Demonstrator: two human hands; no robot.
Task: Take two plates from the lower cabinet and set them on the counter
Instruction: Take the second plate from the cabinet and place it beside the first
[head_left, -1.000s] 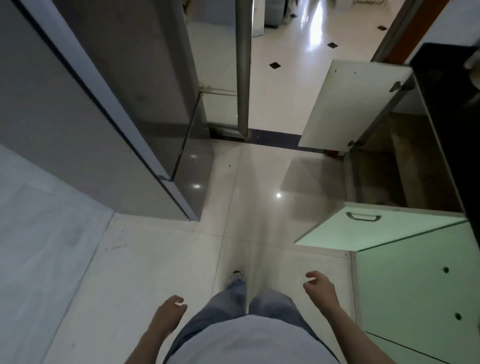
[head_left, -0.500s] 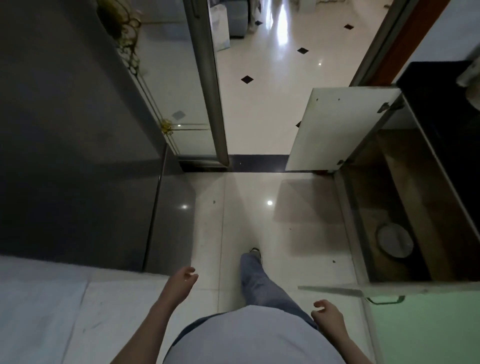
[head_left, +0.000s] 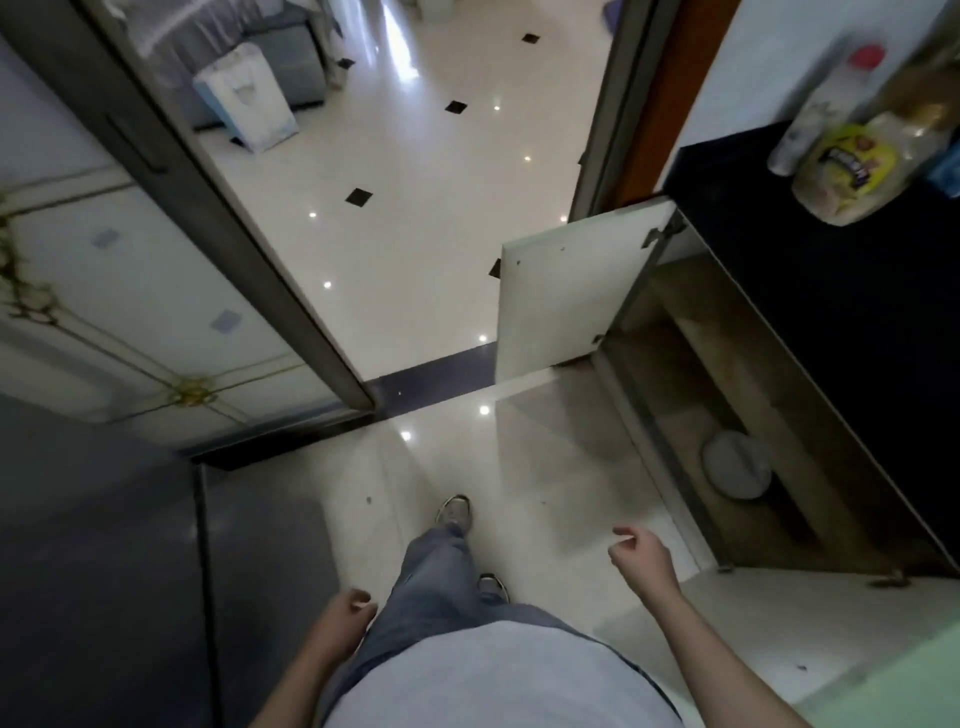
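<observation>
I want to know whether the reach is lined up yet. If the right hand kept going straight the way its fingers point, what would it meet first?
Probably only bare floor. The right hand points forward-left, away from the plates inside the open cabinet, though depth is unclear.

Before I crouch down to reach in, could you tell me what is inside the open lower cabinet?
Inside the lower cabinet, a round white plate stack rests on the wooden floor. How many plates it holds cannot be told. The black counter overhangs and hides the back of the interior.

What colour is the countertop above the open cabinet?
Black: the countertop is a dark, glossy slab, seen in the head view, the only one.
</observation>
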